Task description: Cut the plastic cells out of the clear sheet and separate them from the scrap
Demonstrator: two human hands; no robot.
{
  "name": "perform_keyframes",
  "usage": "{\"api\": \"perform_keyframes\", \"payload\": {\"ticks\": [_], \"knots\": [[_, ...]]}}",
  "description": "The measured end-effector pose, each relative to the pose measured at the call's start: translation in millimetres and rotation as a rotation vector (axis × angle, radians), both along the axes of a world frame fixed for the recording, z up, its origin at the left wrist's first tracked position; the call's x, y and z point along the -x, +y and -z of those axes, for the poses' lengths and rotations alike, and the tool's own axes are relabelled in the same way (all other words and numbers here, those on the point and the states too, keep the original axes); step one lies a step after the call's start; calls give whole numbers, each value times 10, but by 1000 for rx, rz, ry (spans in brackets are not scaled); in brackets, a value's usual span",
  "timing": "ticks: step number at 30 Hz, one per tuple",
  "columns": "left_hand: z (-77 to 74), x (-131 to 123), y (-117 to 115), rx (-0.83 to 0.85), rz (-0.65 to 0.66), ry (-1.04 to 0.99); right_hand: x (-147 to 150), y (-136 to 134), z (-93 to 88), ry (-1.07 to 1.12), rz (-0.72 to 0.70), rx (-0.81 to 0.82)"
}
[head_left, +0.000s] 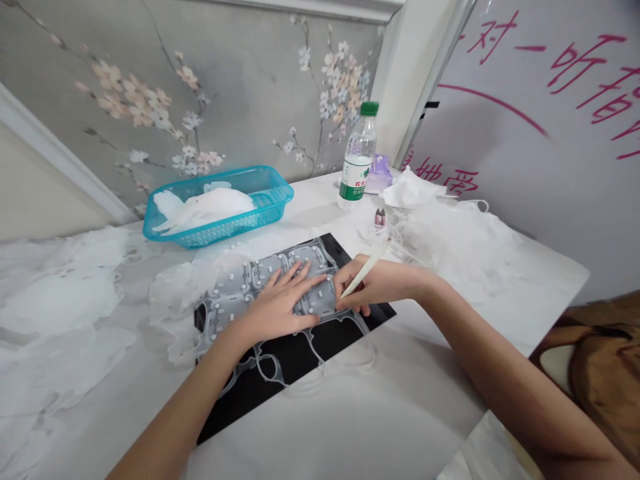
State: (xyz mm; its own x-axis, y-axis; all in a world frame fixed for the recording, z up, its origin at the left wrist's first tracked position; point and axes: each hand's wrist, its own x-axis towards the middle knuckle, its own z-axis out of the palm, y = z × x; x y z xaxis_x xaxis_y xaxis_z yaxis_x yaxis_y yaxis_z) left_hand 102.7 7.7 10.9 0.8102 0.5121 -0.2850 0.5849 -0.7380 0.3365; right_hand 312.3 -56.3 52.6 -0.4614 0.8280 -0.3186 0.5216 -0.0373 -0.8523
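A translucent moulded sheet [230, 280] with rows of small raised bumps lies on a black mat [285, 353]. My left hand [285, 303] rests flat on the sheet with its fingers spread, pressing on the panels. In my right hand [357, 283] is a slim pale pen-like tool [365, 272], gripped like a pencil. Its lower end meets the right edge of a panel near my left fingertips; the exact tip is hidden by my fingers. Cut-out openings edged by thin translucent strips [273, 370] show at the sheet's near side, some hanging past the mat.
A blue plastic basket [220, 233] holding white pieces stands at the back. Behind the mat are a green-capped water bottle [357, 160], a purple packet [380, 175] and a small pinkish clip-like object [380, 218]. Translucent scraps pile up left [60, 300] and right [455, 240].
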Motion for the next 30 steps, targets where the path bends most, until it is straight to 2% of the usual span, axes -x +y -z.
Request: {"api": "perform_keyframes", "payload": {"ticks": [6, 12, 16, 24, 30], "knots": [[8, 4, 5, 3, 2, -15, -2, 5, 75, 60, -24, -20], [33, 11, 14, -9, 13, -26, -17, -2, 30, 20, -65, -102], [52, 20, 19, -13, 22, -44, -20, -9, 4, 11, -34, -149], [37, 19, 14, -7, 18, -34, 63, 21, 114, -59, -8, -426], [86, 36, 23, -28, 40, -59, 140, 42, 169, -113, 3, -425]]}}
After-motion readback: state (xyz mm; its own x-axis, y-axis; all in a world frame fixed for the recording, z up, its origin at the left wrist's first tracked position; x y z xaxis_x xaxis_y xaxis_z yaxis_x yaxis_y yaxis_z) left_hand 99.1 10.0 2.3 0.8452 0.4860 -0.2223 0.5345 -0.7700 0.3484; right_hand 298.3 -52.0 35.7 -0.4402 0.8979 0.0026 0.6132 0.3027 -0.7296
